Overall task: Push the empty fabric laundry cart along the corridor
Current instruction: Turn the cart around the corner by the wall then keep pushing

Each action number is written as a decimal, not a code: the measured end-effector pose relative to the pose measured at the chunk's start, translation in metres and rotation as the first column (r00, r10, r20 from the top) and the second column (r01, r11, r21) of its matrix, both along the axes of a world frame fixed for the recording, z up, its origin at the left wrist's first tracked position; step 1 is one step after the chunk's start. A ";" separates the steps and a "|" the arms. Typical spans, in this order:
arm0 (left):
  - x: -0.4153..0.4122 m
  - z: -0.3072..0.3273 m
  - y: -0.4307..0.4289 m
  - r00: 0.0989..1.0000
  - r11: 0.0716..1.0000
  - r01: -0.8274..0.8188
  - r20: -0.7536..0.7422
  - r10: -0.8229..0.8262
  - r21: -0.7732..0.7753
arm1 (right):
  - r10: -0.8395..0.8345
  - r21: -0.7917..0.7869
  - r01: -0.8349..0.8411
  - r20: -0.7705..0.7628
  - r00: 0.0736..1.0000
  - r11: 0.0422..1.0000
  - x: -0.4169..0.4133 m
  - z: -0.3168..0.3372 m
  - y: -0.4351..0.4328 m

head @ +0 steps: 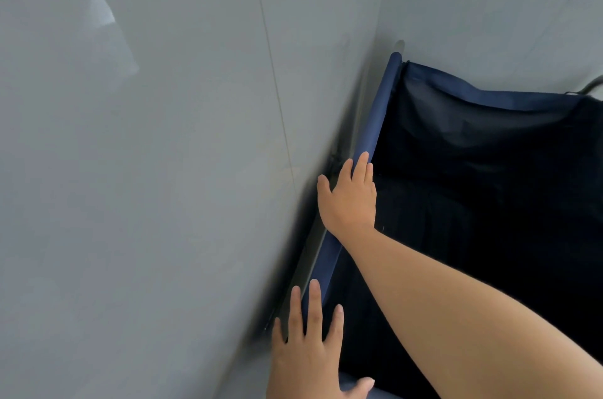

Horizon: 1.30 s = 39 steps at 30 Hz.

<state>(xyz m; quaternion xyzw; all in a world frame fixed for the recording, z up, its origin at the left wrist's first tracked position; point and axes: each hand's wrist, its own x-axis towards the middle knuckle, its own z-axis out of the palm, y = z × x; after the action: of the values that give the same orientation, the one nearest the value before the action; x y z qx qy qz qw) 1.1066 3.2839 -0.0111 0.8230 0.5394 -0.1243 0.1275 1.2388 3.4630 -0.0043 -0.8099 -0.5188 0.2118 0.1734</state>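
Observation:
The laundry cart (489,170) is a dark blue fabric bin filling the right side of the view, and its inside looks empty. Its padded blue left rim (378,111) runs from the bottom centre up to a far corner. My right hand (349,199) lies flat on the middle of that rim, fingers extended and thumb on the outer side, with the forearm coming in from the lower right. My left hand (306,349) rests lower on the same rim near the nearest corner, fingers spread and not curled around it.
A glossy grey tiled surface (146,170) with one seam line fills the left and top. It lies right beside the cart's left rim. A metal frame tube (399,46) sticks out at the cart's far corner, and a grey curved part (594,85) shows at the right edge.

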 end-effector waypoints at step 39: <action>-0.045 -0.002 -0.032 0.977 0.964 0.143 0.126 -0.174 0.223 | -0.248 -0.052 0.311 0.484 0.839 0.949 0.172 0.027 -0.366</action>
<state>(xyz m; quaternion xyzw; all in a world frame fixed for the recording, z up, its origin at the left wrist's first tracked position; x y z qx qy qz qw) 1.0614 3.2520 -0.0129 0.8794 0.4711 -0.0159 0.0672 1.4111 3.0969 0.0229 -0.9133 -0.4065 0.0137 0.0185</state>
